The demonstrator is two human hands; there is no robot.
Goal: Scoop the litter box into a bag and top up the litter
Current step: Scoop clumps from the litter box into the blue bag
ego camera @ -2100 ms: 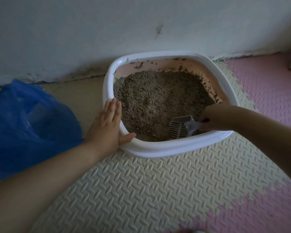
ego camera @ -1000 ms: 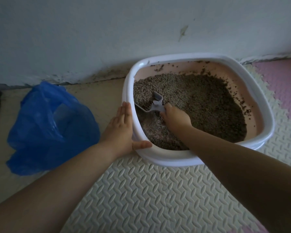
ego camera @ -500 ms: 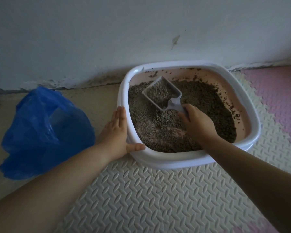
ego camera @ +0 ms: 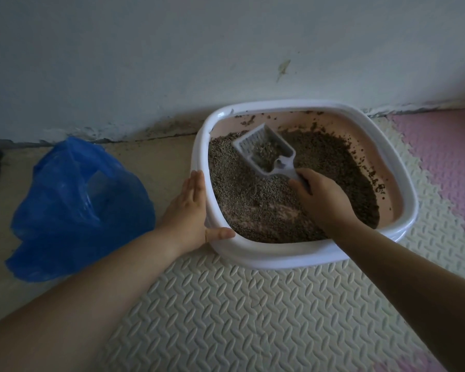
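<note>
**A:** Where does everything sit?

**B:** The litter box (ego camera: 279,257) is on the foam mat by the wall. The blue bag (ego camera: 73,208) lies to its left, apart.

**A:** And the hands?

**B:** The left hand (ego camera: 188,210) braces the box's corner, fingers straight. The right hand (ego camera: 322,200) has its fingers wrapped round the scoop (ego camera: 263,151), which is raised over the litter (ego camera: 253,200) with a small load.

**A:** Advice?

**B:** Hold it level, sift gently, then carry it low to the bag.

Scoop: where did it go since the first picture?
The right hand swept the scoop from the near edge of the litter box to the left, then lifted it toward the far side, where litter sifted out and a little remains. The left hand stayed on the left rim; the blue bag stayed put.
</note>
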